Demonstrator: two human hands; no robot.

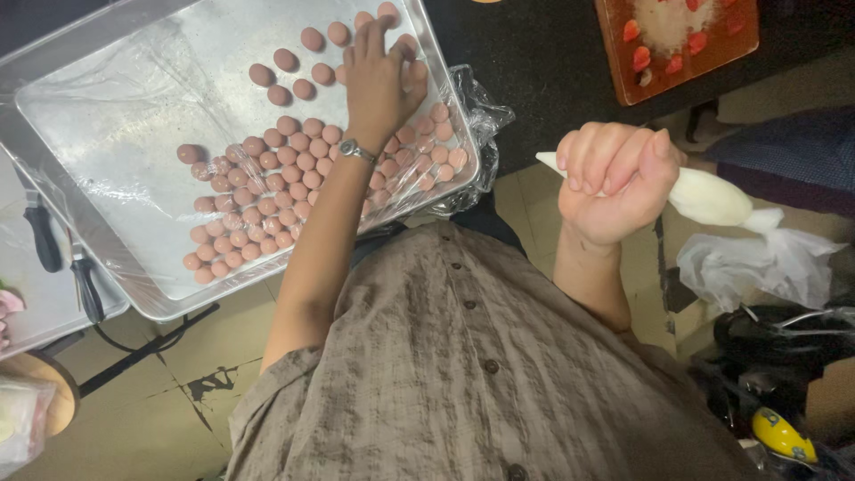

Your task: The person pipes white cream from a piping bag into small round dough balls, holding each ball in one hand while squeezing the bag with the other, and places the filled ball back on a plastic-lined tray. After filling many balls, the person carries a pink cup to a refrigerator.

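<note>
On the film-lined steel tray [107, 258], our spread left hand [381, 80] is touching pink round shells [267, 191]; our right hand [614, 183] is clenching a white cream-filled piping bag [708, 198], near a crumpled clear plastic bag [757, 263].

small round pieces [294, 169] in tray [107, 116], piping bag [704, 196] to its right

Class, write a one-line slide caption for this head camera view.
Left hand reaches among pink round shells on a film-lined metal tray; right hand grips a white piping bag.

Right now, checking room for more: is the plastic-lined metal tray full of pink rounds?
Partly full. The small pink rounds cover the plastic-lined metal tray's right side; its left lining is bare.
</note>
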